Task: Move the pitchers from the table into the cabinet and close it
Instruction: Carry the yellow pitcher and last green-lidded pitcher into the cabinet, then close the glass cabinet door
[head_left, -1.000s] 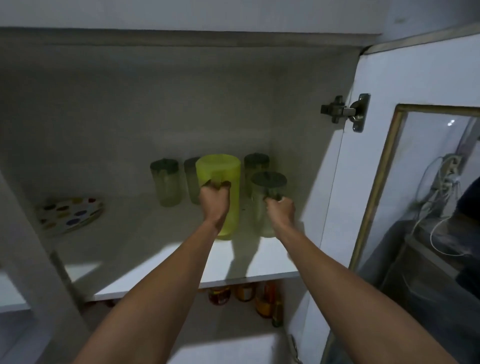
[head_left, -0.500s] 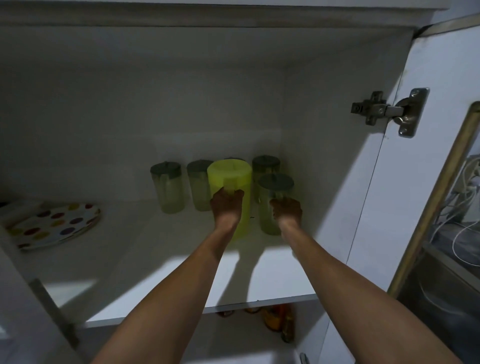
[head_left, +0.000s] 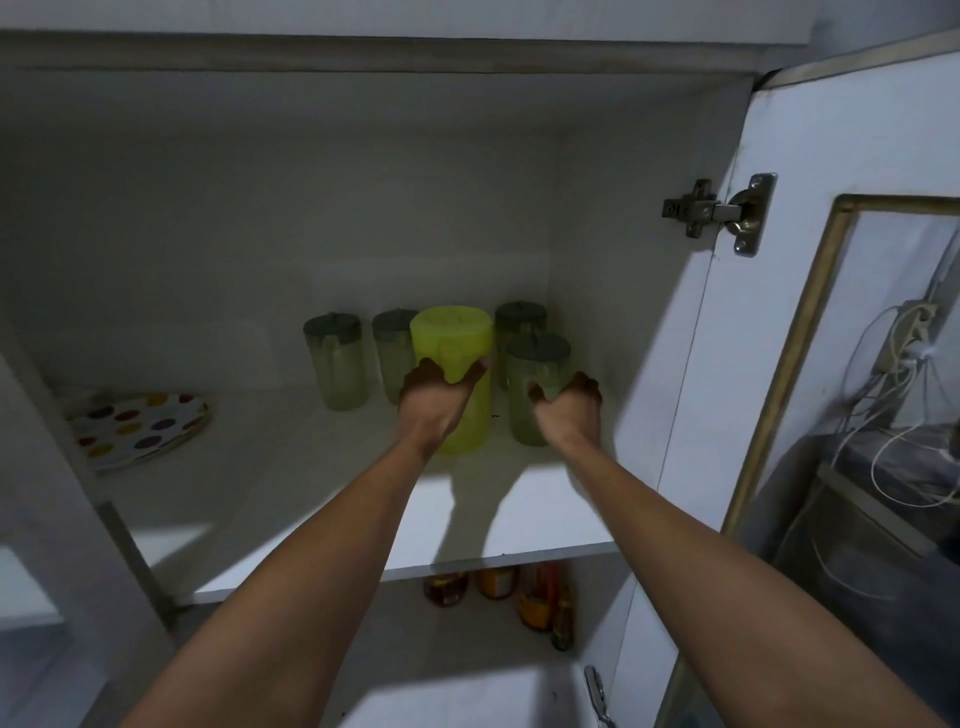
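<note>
Left hand (head_left: 434, 400): clenched round yellow pitcher (head_left: 453, 343) | Right hand (head_left: 569, 402): grasping clear pitcher (head_left: 537, 364) | Both pitchers upright on cabinet shelf (head_left: 311, 467)

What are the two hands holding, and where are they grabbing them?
The left hand grips the yellow-green pitcher around its near side, about mid-height. The right hand grips the clear pitcher with the grey lid on its near side.

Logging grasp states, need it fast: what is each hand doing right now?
Left hand: closed around the yellow-green pitcher on the shelf.
Right hand: closed on the clear pitcher with the dark lid beside it.
</note>
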